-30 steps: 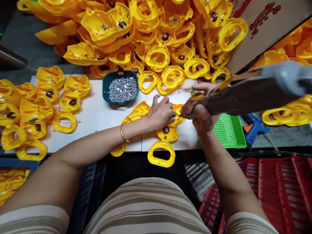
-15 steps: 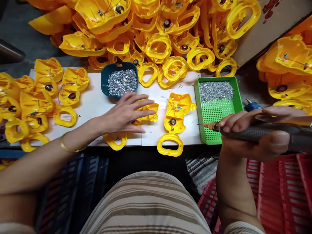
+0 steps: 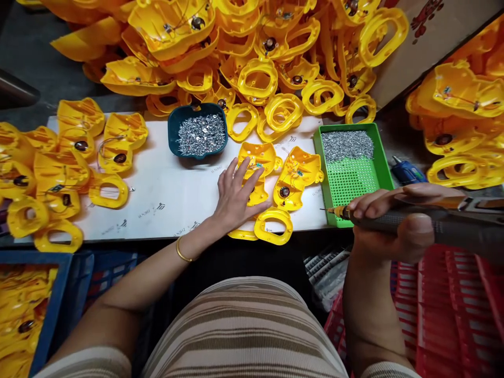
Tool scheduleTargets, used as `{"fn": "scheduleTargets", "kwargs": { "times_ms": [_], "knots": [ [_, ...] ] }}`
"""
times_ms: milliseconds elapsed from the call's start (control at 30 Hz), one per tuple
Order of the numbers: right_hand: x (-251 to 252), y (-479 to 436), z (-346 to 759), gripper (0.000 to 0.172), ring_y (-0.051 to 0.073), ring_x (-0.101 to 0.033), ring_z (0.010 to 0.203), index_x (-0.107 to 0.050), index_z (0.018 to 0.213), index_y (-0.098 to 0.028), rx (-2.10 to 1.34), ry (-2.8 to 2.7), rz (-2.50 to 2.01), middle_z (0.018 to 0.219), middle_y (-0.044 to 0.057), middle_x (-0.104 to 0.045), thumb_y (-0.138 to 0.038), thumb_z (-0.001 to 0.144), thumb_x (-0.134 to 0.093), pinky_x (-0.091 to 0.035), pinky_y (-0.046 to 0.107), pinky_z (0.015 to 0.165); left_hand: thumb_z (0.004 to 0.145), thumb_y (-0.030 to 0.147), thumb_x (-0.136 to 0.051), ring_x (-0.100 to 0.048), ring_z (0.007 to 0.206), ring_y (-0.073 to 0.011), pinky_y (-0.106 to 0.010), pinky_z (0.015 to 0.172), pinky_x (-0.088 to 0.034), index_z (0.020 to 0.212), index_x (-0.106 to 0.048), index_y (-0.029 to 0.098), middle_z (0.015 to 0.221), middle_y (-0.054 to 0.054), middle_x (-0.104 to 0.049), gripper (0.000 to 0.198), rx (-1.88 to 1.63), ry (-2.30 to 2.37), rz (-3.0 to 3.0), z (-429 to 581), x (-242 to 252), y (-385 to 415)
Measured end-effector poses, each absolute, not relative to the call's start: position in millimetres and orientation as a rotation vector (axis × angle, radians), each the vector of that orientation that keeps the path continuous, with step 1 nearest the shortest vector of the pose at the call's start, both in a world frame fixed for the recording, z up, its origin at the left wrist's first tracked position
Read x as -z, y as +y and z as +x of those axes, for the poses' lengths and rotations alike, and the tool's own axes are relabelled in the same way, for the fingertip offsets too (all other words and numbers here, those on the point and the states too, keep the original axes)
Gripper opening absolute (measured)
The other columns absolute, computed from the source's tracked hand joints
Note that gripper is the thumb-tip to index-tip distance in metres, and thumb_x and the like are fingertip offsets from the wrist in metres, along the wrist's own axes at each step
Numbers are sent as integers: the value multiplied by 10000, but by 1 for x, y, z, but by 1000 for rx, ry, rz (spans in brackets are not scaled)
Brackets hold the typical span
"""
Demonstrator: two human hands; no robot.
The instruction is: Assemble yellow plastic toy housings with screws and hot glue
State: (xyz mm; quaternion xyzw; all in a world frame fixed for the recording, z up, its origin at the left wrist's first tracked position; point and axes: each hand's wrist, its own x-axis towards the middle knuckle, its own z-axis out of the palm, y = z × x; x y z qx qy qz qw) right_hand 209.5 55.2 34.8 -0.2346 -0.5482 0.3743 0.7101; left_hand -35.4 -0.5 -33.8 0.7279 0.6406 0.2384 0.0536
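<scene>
Shells of yellow plastic, two of them, lie side by side at the front edge of the white worktop (image 3: 165, 189), right of its middle. The left shell (image 3: 260, 156) is under the left hand (image 3: 235, 198), whose fingers lie spread flat and open on it; the right shell (image 3: 301, 167) is just beside it, untouched. The right hand (image 3: 394, 231) is closed around one electric screwdriver (image 3: 444, 228), its bit over the front edge of the green tray (image 3: 388, 168). The step in hand looks like steadying a shell for screwing; that would call for a screw on the bit, brought squarely onto a boss while the left hand pins the shell. Two containers hold screws: the tray and a teal bowl (image 3: 173, 139). One blue glue gun (image 3: 405, 170) lies right of the tray. The heap of shells (image 3: 255, 52) along the back edge is too many to count.
</scene>
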Motion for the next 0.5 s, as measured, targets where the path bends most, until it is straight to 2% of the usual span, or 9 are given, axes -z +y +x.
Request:
{"fn": "scheduleTargets", "kwargs": {
  "times_ms": [167, 233, 300, 400, 500],
  "knots": [
    [-39, 44, 225, 357, 153, -412, 328, -705, 998, -211, -781, -1264, -553, 491, -33, -506, -341, 716, -530, -407, 305, 324, 924, 472, -538, -409, 1340, -334, -540, 1069, -328, 1221, -646, 323, 1413, -74, -536, 349, -907, 2164, 2194, -71, 5, 3],
    [-42, 39, 227, 368, 156, -399, 316, -715, 1013, -244, -745, -1309, -558, 491, -27, -516, -356, 723, -519, -402, 308, 303, 957, 412, -461, -479, 1260, -307, -490, 1043, -373, 1174, -683, 307, 1321, -63, -597, 328, -836, 2284, 2142, -106, -1, 17],
    [-44, 35, 226, 361, 158, -400, 309, -719, 1011, -260, -732, -1326, -559, 491, -21, -529, -350, 718, -527, -404, 307, 286, 962, 396, -407, -562, 1130, -292, -428, 974, -425, 1174, -694, 244, 1202, -88, -657, 388, -590, 2293, 2076, -141, -3, 37],
    [-48, 32, 221, 296, 151, -413, 294, -716, 933, -238, -749, -1293, -566, 468, -26, -520, -305, 671, -597, -409, 289, 276, 870, 436, -561, -626, 952, -299, -375, 825, -454, 1111, -735, 206, 1002, -89, -721, 376, -178, 2192, 1937, -175, -7, 72],
    [-49, 30, 218, 277, 151, -430, 295, -711, 890, -225, -769, -1262, -575, 456, -32, -517, -282, 629, -640, -423, 284, 285, 779, 416, -689, -645, 889, -286, -342, 755, -442, 1058, -768, 207, 913, -73, -744, 357, -77, 2136, 1853, -183, -10, 97]
  ]
}}
